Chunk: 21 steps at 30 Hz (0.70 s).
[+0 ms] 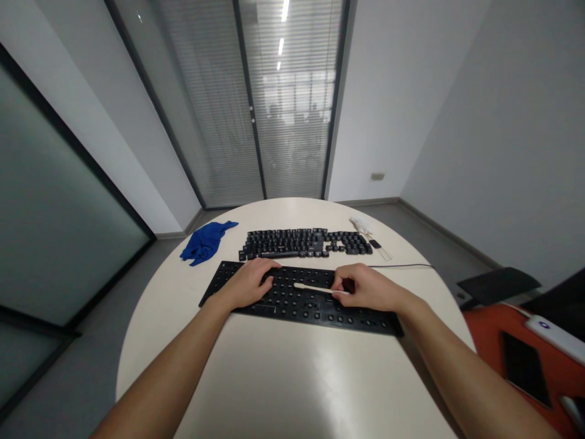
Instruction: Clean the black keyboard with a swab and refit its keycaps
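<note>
A black keyboard base (301, 314), stripped of its keycaps, lies across the table in front of me. My left hand (252, 281) rests on its left part, fingers stretched out and thumb apart, gripping nothing. Pinched in my right hand (359, 286) is a cotton swab (315, 288), held over the middle of the base with its tip pointing left. Whether the tip touches the base I cannot tell. Behind the base, the removed black keycaps (283, 241) are laid out in keyboard order.
A blue cloth (206, 242) lies crumpled at the back left of the round table (274, 378). At the back right are a white bundle (361, 224), a wire keycap puller (375, 244) and a dark cable (406, 265). An orange chair seat (489, 341) holds a dark phone-like slab (525, 369).
</note>
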### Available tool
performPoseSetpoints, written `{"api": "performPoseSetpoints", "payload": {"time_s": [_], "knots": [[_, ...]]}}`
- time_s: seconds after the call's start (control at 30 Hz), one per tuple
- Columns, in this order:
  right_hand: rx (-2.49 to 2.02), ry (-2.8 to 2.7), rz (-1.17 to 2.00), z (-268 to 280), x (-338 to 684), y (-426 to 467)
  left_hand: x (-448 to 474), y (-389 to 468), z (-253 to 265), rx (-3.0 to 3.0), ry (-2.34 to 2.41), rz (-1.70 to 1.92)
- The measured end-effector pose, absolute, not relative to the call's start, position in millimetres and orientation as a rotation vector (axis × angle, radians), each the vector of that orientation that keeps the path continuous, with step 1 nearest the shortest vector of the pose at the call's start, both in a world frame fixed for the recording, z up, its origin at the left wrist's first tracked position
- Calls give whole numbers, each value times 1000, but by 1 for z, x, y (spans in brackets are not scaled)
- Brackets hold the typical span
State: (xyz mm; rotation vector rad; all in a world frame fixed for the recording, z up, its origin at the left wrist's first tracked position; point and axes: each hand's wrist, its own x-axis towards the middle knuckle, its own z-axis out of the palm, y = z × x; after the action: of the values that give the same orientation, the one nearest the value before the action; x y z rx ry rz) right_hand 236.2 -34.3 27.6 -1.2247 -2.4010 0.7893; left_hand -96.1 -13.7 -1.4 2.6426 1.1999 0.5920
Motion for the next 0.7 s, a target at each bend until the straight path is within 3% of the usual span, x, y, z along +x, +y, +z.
{"api": "performPoseSetpoints", "payload": {"time_s": [0.7], "knots": [[-1123, -2460, 872, 33, 224, -43, -97, -13, -2, 2651, 1192, 598]]}}
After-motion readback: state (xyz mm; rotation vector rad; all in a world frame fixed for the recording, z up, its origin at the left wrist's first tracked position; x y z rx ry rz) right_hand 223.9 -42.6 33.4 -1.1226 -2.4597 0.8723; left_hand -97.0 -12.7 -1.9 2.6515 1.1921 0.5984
